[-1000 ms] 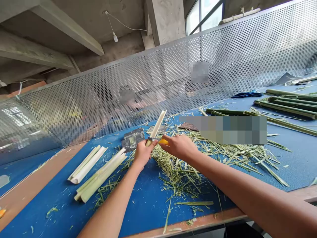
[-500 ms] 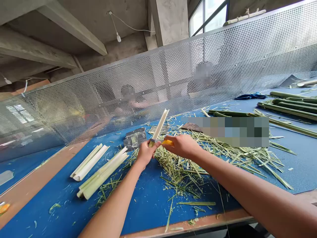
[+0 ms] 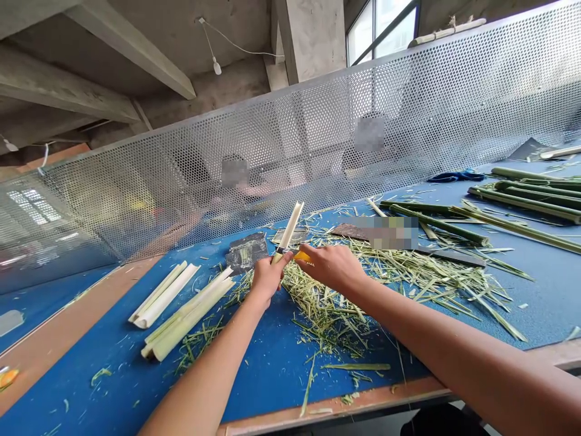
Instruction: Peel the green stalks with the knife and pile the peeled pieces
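Note:
My left hand [image 3: 269, 281] grips the lower end of a pale split bamboo strip [image 3: 290, 227], which stands tilted upward. My right hand [image 3: 331, 266] closes around a yellow-handled knife [image 3: 302, 257], and its narrow blade reaches across to the strip at my left fingers. The two hands nearly touch. Under them lies a heap of green and pale bamboo shavings [image 3: 345, 309]. Most of the knife's handle is hidden inside my right hand.
A blue work mat [image 3: 272, 387] with an orange-brown edge holds split bamboo pieces [image 3: 188, 315] at left and green bamboo stalks [image 3: 526, 198] at right. Dark pads [image 3: 247, 253] lie beyond my hands. A perforated metal screen [image 3: 281, 145] stands behind, with blurred people beyond it.
Both hands stay on the strip and knife with only slight shifts. The view has barely moved, and more green stalks and a dark flat bar now show at right.

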`<state>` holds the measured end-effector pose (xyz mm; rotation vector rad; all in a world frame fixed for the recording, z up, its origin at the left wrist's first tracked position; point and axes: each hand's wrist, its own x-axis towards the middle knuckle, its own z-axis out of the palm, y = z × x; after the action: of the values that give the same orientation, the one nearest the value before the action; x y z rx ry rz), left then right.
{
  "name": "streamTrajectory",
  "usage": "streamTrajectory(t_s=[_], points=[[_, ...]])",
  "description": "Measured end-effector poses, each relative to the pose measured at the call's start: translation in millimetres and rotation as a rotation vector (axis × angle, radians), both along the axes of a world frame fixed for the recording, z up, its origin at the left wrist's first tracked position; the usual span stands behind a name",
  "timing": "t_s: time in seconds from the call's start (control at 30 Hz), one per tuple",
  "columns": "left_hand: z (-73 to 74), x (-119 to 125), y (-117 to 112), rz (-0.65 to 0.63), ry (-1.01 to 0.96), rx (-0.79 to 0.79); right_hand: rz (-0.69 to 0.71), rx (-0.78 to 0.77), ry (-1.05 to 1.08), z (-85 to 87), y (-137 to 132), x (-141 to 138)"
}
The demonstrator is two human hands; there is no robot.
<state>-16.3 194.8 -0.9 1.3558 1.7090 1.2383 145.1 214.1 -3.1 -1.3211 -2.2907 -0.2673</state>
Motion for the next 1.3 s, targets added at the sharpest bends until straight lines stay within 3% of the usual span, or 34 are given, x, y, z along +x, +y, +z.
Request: streamTrajectory(t_s=[0.17,0.43,0.73,1.07,1.3], points=[[1.3,-3,2,0.02,0.069,0.001,0.003,0.022,0.014,-1.6,4,0],[-5.4,-10,11,0.001,0.433,0.081,-0.033,0.039,0.112,-0.9,23,16],[0.7,-12,15,-0.007,0.378,0.063,-0.087,0.056,0.106,8.4,32,12],[3.7,-4,17,-0.056,0.525,0.073,-0.293,-0.005,0.23,14.0,49,35],[3.6,-6,10,-0.055,0.565,0.025,-0.313,-0.043,0.24,13.1,50,39]])
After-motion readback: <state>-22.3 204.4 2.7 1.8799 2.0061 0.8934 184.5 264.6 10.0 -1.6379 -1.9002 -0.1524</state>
